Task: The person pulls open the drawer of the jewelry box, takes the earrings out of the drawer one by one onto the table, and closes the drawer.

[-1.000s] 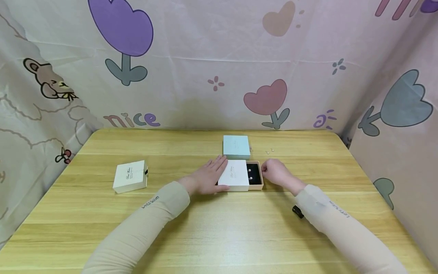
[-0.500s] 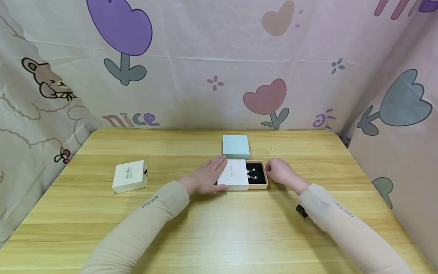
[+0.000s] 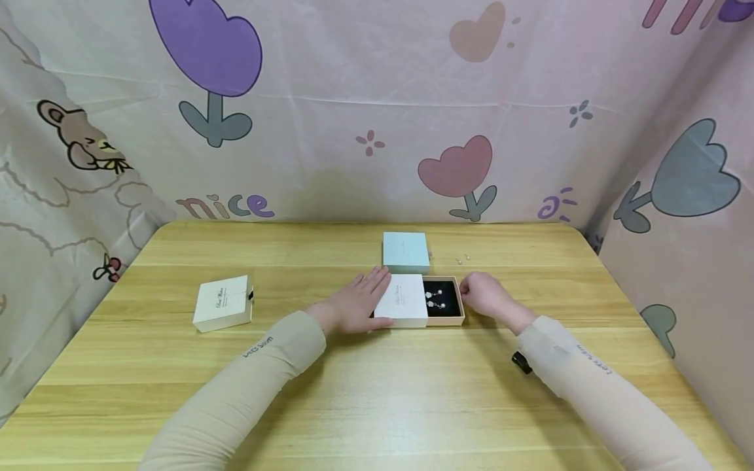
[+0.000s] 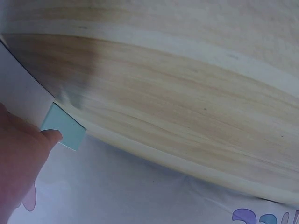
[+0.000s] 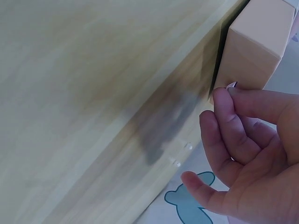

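Observation:
A white sliding jewelry box (image 3: pixel 400 299) lies at mid-table in the head view. Its peach-edged drawer (image 3: pixel 461 311) sticks out to the right, and pearl drop earrings (image 3: pixel 436 299) rest on the black lining inside. My left hand (image 3: pixel 356 306) presses the left part of the sleeve, its fingers extended toward the back and the thumb along the front. At the drawer's end my right hand (image 3: pixel 485 294) pinches a small pull tab (image 5: pixel 231 85) between thumb and forefinger. The hand's other fingers are loosely bent in the right wrist view.
Directly behind the white box stands a light blue box (image 3: pixel 406 252). Two tiny earrings (image 3: pixel 463 260) lie to its right. Another white box (image 3: pixel 222 303) with a black tab sits at the left. Patterned cloth (image 3: pixel 330 131) hangs behind the table.
My right hand has moved a little rightward, and the drawer has slid further out of the sleeve, uncovering more of the earrings. My left hand has stayed in place on the box.

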### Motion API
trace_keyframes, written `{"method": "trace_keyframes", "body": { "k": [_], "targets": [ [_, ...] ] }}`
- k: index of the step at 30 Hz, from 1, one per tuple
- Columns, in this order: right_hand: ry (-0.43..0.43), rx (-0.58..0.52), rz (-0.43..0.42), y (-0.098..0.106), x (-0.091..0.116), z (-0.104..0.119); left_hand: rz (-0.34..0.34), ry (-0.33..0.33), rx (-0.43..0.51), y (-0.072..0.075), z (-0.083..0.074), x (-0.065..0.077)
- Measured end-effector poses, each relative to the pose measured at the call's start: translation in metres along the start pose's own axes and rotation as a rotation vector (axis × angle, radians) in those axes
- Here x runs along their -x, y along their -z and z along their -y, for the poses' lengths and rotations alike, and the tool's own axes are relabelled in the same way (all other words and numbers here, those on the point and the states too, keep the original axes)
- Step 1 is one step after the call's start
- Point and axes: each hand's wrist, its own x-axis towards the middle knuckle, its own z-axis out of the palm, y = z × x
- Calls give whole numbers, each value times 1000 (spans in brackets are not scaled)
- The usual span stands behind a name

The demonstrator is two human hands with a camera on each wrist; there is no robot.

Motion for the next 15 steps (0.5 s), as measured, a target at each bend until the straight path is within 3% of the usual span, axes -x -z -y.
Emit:
{"method": "trace_keyframes", "body": {
  "k": [12,15],
  "targets": [
    [-2,-9,15,3,2,-3,-4,3,0,-2,1,-1],
    [4,59,4,6,2,-3,-4,4,5,-1,1,-1]
  ]
}}
